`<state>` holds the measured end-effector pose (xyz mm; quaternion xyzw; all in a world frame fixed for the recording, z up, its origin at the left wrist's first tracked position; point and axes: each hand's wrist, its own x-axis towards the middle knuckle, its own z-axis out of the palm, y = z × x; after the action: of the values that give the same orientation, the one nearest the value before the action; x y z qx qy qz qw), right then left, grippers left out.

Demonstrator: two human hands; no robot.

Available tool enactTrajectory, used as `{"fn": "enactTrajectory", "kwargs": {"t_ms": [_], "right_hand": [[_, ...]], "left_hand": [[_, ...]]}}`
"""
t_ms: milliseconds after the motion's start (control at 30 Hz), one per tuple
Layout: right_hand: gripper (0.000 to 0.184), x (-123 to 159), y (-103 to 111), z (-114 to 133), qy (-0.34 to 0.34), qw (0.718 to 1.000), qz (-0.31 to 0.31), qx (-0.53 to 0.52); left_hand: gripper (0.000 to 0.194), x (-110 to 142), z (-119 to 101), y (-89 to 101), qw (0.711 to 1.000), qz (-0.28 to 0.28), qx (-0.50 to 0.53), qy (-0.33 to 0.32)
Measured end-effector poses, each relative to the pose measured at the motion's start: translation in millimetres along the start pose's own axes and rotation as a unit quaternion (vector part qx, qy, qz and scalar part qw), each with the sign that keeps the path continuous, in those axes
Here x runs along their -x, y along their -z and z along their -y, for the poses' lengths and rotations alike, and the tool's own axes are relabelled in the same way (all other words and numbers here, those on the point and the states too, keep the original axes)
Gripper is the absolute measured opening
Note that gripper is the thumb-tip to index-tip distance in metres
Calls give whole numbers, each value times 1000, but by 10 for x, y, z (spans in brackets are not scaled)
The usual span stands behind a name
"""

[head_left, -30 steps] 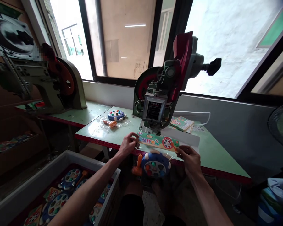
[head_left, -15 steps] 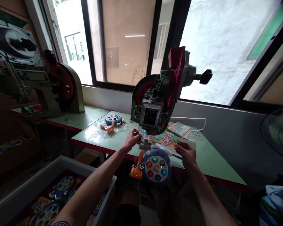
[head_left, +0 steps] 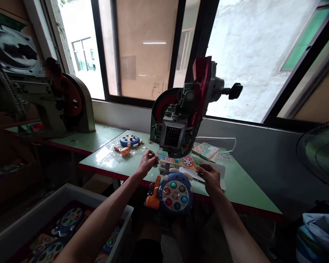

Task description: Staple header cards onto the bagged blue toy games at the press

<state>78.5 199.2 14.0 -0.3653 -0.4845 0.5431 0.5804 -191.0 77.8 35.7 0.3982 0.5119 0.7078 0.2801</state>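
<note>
My left hand (head_left: 147,163) pinches the left end of a colourful printed header card (head_left: 178,160). My right hand (head_left: 209,176) pinches its right end. The card lies under the head of a green and red stapling machine (head_left: 182,117) on the green table (head_left: 244,186). From the card hangs a clear bag holding a blue round toy with coloured buttons (head_left: 176,191) and an orange toy hammer (head_left: 153,198), just off the table's front edge.
Another bagged blue toy (head_left: 129,140) lies at the table's left. A stack of printed cards (head_left: 207,151) sits behind the machine. A grey crate (head_left: 19,230) with several toys stands at lower left. A second machine (head_left: 57,102) is on the left bench, a fan (head_left: 320,153) at right.
Both hands have pushed the header card and hanging toy bag away from me, so that the card now lies under the machine's head. The view has shifted slightly.
</note>
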Motion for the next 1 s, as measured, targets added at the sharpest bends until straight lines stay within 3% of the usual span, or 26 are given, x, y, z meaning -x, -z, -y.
{"fn": "enactTrajectory", "kwargs": {"t_ms": [267, 600, 700, 867, 1000], "right_hand": [[47, 25, -394, -103, -1, 998, 52, -22], [57, 40, -456, -133, -29, 998, 33, -41], [57, 175, -458, -132, -46, 996, 58, -44], [48, 555, -506, -220, -77, 984, 162, -12], [40, 699, -661, -319, -60, 983, 173, 14]], "left_hand": [[32, 16, -151, 385, 1000, -22, -4, -4], [40, 37, -105, 410, 999, -41, 16, -6], [40, 72, -129, 412, 998, -53, 23, -17], [40, 132, -157, 540, 995, -91, 28, -26], [39, 165, -224, 725, 993, -116, 17, -29]]}}
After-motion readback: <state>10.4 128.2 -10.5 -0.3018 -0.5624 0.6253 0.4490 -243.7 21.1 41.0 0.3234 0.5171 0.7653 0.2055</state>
